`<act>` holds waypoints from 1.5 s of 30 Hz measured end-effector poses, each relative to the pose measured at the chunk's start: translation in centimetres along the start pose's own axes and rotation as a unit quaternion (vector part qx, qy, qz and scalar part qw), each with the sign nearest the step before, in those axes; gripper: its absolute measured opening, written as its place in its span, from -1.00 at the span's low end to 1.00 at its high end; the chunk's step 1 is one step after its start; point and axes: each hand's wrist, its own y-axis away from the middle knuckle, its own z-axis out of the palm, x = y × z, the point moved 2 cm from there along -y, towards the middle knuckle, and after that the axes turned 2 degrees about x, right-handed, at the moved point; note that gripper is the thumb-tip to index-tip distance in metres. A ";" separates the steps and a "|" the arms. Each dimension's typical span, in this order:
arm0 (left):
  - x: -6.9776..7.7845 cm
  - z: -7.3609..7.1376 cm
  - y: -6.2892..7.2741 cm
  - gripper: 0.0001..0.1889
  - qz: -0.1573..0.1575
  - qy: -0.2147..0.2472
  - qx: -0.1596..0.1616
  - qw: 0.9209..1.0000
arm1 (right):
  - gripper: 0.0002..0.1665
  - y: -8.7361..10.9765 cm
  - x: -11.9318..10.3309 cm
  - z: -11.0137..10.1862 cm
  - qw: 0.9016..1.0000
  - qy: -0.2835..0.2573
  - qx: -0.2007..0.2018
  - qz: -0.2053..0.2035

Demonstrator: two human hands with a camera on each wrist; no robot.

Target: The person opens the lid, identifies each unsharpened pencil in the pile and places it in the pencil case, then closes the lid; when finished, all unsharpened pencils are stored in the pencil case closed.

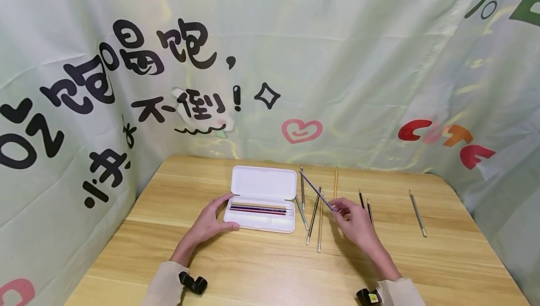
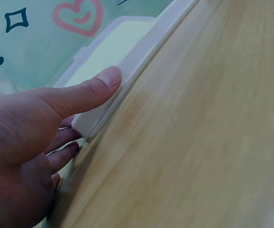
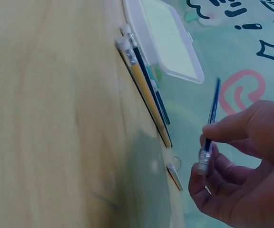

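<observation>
A white pencil case lies unfolded on the table, its lid tipped back. Several pencils lie side by side in its tray. My left hand holds the case at its left end, the thumb against the front wall and the other fingers round the side. Between thumb and fingers, my right hand pinches a dark blue pencil near its eraser end. That pencil is raised above the table and slants toward the case, eraser low beside the fingers in the right wrist view.
Several loose pencils lie between the case and my right hand, among them a black one and a yellow one. Dark pencils lie just beyond that hand. A grey-green pencil lies far right. A printed curtain hangs behind the table.
</observation>
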 end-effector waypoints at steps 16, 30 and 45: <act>-0.2 0.1 -0.1 -0.01 0.003 -0.004 -0.005 1.000 | -0.78 -0.9 -1.8 3.5 0.997 -0.027 0.051 -0.046; 0.0 0.0 0.0 0.01 -0.006 0.003 -0.002 1.000 | -0.82 -3.7 -4.5 7.9 0.997 0.005 0.024 -0.079; -0.2 0.1 0.0 0.02 -0.008 0.009 -0.003 1.000 | -0.83 -4.8 -5.9 11.9 0.992 0.065 -0.022 -0.102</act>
